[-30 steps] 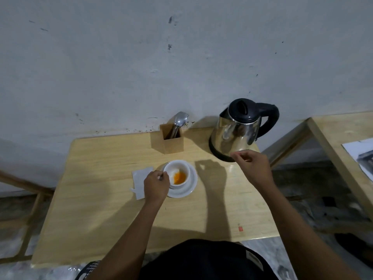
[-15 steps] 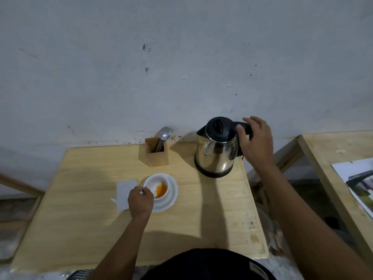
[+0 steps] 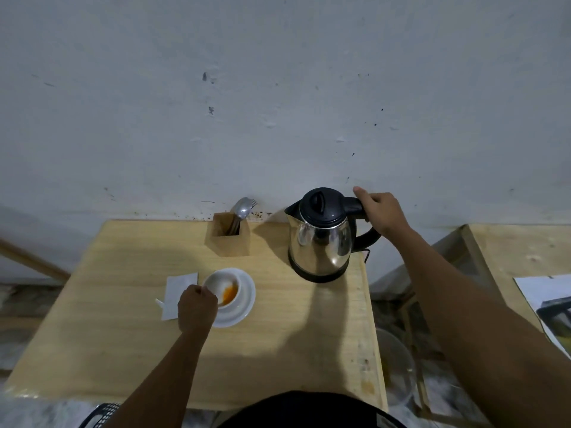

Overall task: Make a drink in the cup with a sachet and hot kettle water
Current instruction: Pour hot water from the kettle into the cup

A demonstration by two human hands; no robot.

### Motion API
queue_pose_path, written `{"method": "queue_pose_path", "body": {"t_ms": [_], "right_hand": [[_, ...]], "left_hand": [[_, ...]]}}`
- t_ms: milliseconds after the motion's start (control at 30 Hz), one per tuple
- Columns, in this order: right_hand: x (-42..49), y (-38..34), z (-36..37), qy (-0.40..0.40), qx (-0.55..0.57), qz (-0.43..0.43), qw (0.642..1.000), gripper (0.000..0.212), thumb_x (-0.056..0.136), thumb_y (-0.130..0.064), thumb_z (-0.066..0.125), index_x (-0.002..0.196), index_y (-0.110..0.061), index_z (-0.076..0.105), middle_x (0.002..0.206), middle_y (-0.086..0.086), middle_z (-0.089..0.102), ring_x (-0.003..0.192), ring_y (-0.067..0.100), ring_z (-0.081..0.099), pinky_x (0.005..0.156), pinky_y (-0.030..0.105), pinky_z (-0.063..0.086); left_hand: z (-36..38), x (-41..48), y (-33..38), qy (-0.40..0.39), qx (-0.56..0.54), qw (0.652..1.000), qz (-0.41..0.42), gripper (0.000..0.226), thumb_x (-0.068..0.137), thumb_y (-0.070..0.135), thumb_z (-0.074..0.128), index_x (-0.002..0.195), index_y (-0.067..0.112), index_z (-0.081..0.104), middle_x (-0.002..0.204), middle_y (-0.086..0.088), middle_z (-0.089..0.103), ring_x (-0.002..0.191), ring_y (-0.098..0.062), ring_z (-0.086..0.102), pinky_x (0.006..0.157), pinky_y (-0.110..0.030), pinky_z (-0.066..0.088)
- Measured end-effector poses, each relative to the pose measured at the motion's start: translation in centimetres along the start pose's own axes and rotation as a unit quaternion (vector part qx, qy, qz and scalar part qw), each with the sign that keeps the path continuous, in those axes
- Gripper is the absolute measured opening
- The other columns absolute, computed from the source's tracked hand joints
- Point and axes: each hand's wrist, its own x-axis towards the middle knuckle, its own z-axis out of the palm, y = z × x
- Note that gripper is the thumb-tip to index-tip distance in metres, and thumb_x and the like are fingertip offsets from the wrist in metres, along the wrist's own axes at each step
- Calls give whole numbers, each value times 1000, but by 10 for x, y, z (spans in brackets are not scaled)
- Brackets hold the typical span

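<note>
Against a scuffed pale wall stands a small wooden table point(image 3: 278, 350), seen from above by the person working at it. Near its left-centre a white cup point(image 3: 223, 288) sits on a white saucer point(image 3: 244, 307), with orange powder heaped in the bottom. A torn white sachet point(image 3: 177, 291) lies flat just left of the saucer. The left hand point(image 3: 196, 308) is curled into a loose fist at the cup's near-left rim, steadying it; whether the fingers pinch the cup handle is hidden.

A second ago the right hand point(image 3: 381, 211) hung open over the table in front of the steel kettle point(image 3: 321, 239). Now it has closed around the black handle, thumb stretched forward along the top towards the lid. The kettle stands upright at the back right, on its base as far as can be seen.

So the powder step looks done, and pouring is next (the kettle seems not yet lifted). A wooden cutlery holder point(image 3: 230, 237) with spoons stands between cup and wall.
</note>
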Motion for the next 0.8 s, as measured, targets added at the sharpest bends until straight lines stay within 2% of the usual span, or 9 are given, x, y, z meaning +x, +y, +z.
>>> {"method": "queue_pose_path", "body": {"t_ms": [67, 133, 233, 300, 400, 467, 600, 700, 800], "right_hand": [[2, 6, -1, -14, 22, 1, 1000, 68, 91, -59, 50, 60, 0, 65, 57, 14, 61, 56, 22, 58, 62, 32, 45], [6, 9, -2, -28, 32, -5, 999, 75, 88, -61, 54, 56, 6, 59, 50, 14, 56, 49, 22, 55, 59, 31, 44], [11, 10, -1, -46, 48, -10, 998, 73, 81, -64, 56, 52, 2, 50, 51, 15, 43, 49, 22, 45, 58, 32, 38], [11, 11, 2, -28, 66, -14, 997, 76, 76, -65, 56, 51, 6, 45, 52, 14, 38, 50, 22, 41, 57, 33, 35], [7, 12, 6, 15, 83, -19, 996, 79, 73, -62, 54, 51, 13, 42, 52, 13, 35, 49, 22, 36, 54, 31, 31], [4, 13, 9, 32, 88, -23, 995, 74, 78, -56, 55, 49, 11, 39, 51, 12, 33, 48, 22, 33, 53, 31, 28], [-5, 13, 13, 68, 86, -25, 994, 60, 90, -34, 60, 45, -4, 35, 46, 6, 27, 45, 20, 27, 50, 30, 25], [-12, 11, 17, 87, 87, -22, 992, 61, 89, -32, 60, 46, 3, 37, 46, 8, 27, 44, 21, 27, 50, 31, 24], [-19, 8, 20, 104, 87, -19, 991, 59, 88, -31, 59, 46, 5, 38, 46, 8, 27, 44, 21, 27, 50, 33, 25]], "left_hand": [[-1, 1, 0, -12, 14, 1000, 6, 24, 90, 8, 44, 68, 2, 51, 68, -11, 51, 72, -29, 53, 66, -34, 37], [-3, 2, 1, -22, 13, 1000, -10, 19, 89, 9, 45, 73, 3, 52, 70, -10, 51, 73, -30, 53, 67, -34, 38], [-2, 2, -1, -11, 29, 999, 19, 33, 90, 8, 45, 58, 5, 44, 60, -7, 47, 69, -30, 52, 66, -35, 36], [-3, 3, -1, -12, 35, 999, 16, 37, 91, 10, 44, 54, 7, 42, 57, -7, 46, 66, -29, 50, 65, -35, 36], [-4, 5, -2, -24, 51, 998, 25, 35, 92, 10, 44, 58, 4, 45, 63, -12, 51, 67, -30, 52, 65, -34, 35], [-6, 5, -3, -31, 47, 998, 23, 33, 92, 12, 44, 61, 2, 48, 65, -13, 54, 67, -29, 53, 65, -33, 34], [-9, 6, -4, -52, 29, 998, 17, 36, 92, 15, 46, 59, 1, 50, 61, -11, 54, 64, -26, 52, 63, -32, 36], [-13, 9, -7, -68, 23, 997, 20, 41, 92, 16, 48, 53, 5, 45, 54, -8, 50, 59, -23, 49, 55, -31, 33], [-15, 12, -10, -92, 8, 996, 18, 39, 91, 16, 49, 57, -4, 51, 60, -18, 56, 63, -29, 53, 59, -32, 37]]}}
